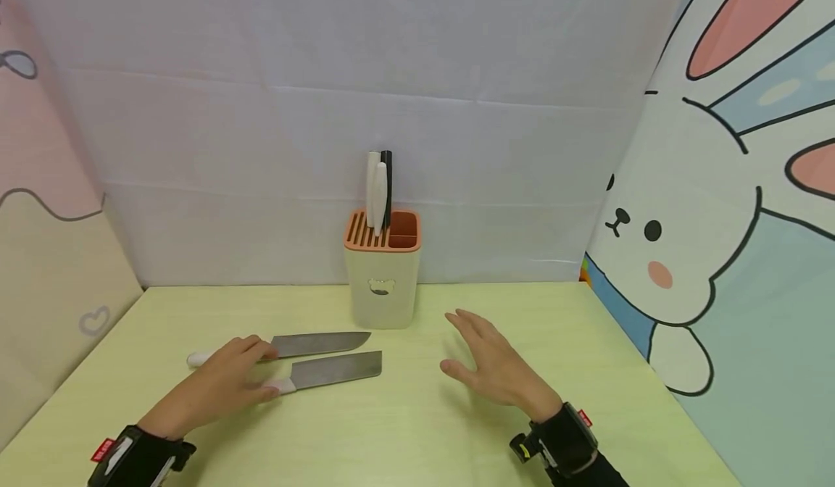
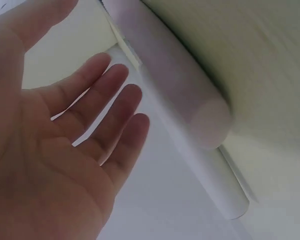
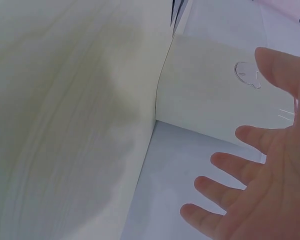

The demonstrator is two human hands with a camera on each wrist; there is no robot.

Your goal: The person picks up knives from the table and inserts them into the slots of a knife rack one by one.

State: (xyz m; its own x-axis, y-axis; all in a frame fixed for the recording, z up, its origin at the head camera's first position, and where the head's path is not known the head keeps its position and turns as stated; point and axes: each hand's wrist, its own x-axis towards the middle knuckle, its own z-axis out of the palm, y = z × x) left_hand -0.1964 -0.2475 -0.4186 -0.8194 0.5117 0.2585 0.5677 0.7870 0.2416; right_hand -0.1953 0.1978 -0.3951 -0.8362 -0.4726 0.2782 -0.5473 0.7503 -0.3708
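Observation:
Two knives lie side by side on the table, blades pointing right. The farther is a chef's knife (image 1: 320,343) with a curved tip; the nearer is a cleaver (image 1: 335,369) with a squared end. My left hand (image 1: 218,382) hovers over their pale handles, fingers loosely spread, partly hiding them. In the left wrist view, the cleaver's handle (image 2: 175,85) and the chef's knife's handle (image 2: 210,180) lie beyond the fingertips, with nothing in the palm. My right hand (image 1: 499,371) is held over the table right of the knives, fingers apart and holding nothing.
A cream knife holder (image 1: 385,291) with an orange slotted top stands at the back of the table (image 1: 365,443). Two white handles and a black handle (image 1: 387,182) rise from its slots. Behind it hangs a white cloth (image 1: 261,146); a rabbit-print panel (image 1: 698,255) stands at right.

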